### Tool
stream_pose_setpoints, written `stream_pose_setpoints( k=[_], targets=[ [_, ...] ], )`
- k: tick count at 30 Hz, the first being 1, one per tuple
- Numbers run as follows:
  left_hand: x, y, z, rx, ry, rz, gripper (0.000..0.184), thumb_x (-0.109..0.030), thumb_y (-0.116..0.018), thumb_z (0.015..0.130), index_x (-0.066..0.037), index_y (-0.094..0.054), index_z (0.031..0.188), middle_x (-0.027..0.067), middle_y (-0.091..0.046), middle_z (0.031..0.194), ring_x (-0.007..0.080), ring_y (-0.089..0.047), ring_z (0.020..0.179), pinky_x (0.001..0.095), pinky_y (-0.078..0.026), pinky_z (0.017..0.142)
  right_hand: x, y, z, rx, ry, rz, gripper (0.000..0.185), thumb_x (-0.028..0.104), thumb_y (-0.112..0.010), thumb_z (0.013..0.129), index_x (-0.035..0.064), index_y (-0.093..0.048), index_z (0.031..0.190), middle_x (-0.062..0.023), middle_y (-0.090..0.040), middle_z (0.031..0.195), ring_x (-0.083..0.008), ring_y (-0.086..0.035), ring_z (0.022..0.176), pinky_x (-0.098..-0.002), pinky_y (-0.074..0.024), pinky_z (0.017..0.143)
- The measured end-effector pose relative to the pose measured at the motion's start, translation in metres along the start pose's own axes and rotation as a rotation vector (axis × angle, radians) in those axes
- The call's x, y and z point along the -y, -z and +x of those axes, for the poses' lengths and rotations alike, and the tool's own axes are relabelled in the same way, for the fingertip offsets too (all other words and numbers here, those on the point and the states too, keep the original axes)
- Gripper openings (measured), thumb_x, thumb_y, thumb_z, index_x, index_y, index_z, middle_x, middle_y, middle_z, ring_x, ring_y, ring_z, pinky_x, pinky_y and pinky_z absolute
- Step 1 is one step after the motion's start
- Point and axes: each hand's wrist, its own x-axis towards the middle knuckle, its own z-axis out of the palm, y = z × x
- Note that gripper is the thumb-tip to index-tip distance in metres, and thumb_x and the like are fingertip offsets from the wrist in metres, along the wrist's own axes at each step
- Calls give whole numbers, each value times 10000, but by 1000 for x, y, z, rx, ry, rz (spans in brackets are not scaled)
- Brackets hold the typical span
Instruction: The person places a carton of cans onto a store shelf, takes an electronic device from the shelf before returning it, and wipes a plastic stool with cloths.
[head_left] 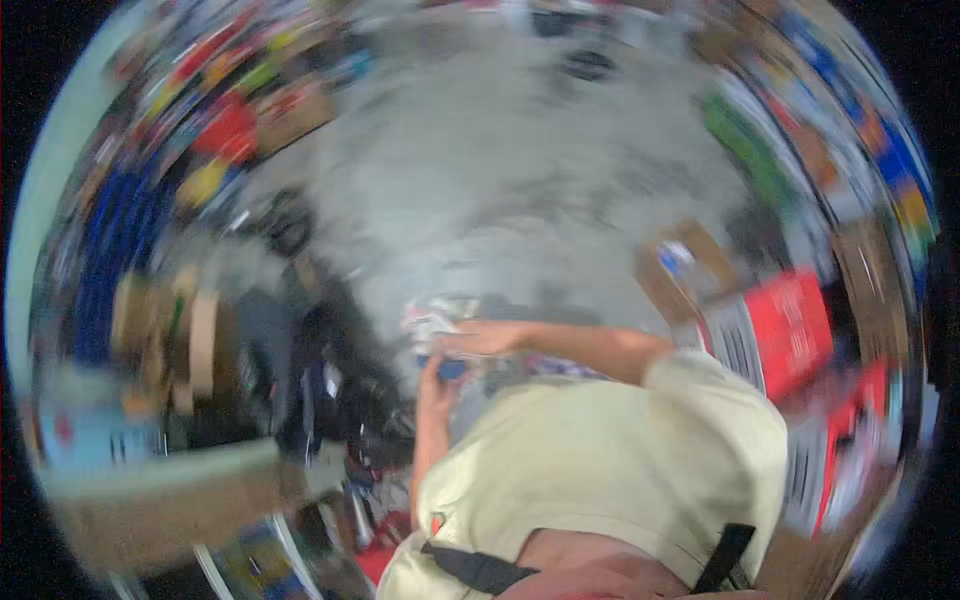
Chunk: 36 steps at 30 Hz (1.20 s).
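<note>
The whole view is smeared by motion. My left hand [436, 388] is raised in front of the chest, with its fingers around a small dark blue item [451, 368]. Reaching in from the right, my right hand [486, 338] lies just above the blue item, its fingers pointing left and blurred. A crumpled-looking white item with coloured print [440, 316] shows beside the right fingertips; whether they grip it is unclear.
Grey floor [480, 160] stretches ahead. An open cardboard box [655, 283] and red-and-white boxes [790, 330] stand at right. Crowded shelves curve along both sides. At left are brown cartons [203, 343], dark blurred objects and a pale-edged surface [170, 475].
</note>
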Motion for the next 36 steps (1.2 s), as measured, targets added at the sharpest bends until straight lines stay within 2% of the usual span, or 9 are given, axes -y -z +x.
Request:
stream_pose_setpoints(
  k=[3,5,8,14,19,22,29,34,36],
  targets=[
    [6,-5,-7,277,-94,250,341,-252,-558,786,-122,-496,1095,37,-526,1074,195,-512,976,489,-436,825,-2,-21,-25,-409,99,-385,578,519,-311,861,22,-519,1069,-225,-505,1070,-338,-442,1039,-390,-323,910],
    [8,-6,-9,194,205,195,394,-275,-555,793,-132,-457,1147,43,-512,1113,207,-500,1002,476,-422,832,6,-45,-55,-498,9,-312,549,484,-299,879,31,-468,1140,-200,-423,1102,-309,-382,1079,-366,-283,932],
    [17,23,-24,308,427,352,439,-269,-564,796,-130,-420,1187,41,-497,1129,216,-489,1016,465,-421,824,-47,-88,-81,-772,73,-390,525,472,-352,861,12,-522,1047,-232,-514,1007,-357,-464,912,-398,-349,839],
    [6,54,-66,436,765,769,332,-228,-569,794,-85,-498,1086,57,-563,1017,227,-553,919,395,-462,778,-71,-203,-216,-1008,-217,-24,461,394,-461,843,21,-499,1112,-147,-574,993,-220,-536,946,-310,-410,814],
    [30,31,-94,447,809,586,434,-282,-557,796,-107,-430,1172,85,-501,1150,274,-488,1040,498,-414,825,-82,-292,-314,-1516,-431,80,400,318,-554,803,54,-514,1101,-83,-599,836,-175,-565,772,-288,-444,706],
    [64,31,-99,470,820,495,505,-335,-563,783,-134,-391,1213,76,-422,1244,297,-408,1125,537,-365,864,-81,-342,-362,-1775,-503,-179,353,283,-580,789,55,-530,1055,-65,-580,769,-149,-544,706,-286,-440,656],
    [160,22,-157,393,794,396,494,-368,-579,766,-187,-412,1194,43,-422,1228,269,-410,1096,512,-391,822,-103,-406,-563,-1985,-767,-447,399,263,-599,763,46,-522,1088,-120,-574,897,-203,-551,826,-319,-443,715],
    [234,-9,-224,345,773,482,383,-384,-587,764,-189,-499,1081,9,-521,1043,206,-521,867,489,-415,785,-43,-465,-739,-2331,-645,-350,548,328,-633,749,6,-466,1159,-147,-539,1086,-225,-551,919,-319,-446,799],
    [263,-20,-246,320,796,456,389,-374,-598,757,-186,-500,1083,16,-510,1076,218,-504,931,495,-411,792,-26,-496,-818,-2448,-678,-372,593,348,-635,750,-12,-438,1177,-154,-519,1118,-221,-538,952,-324,-441,798]
  ],
)
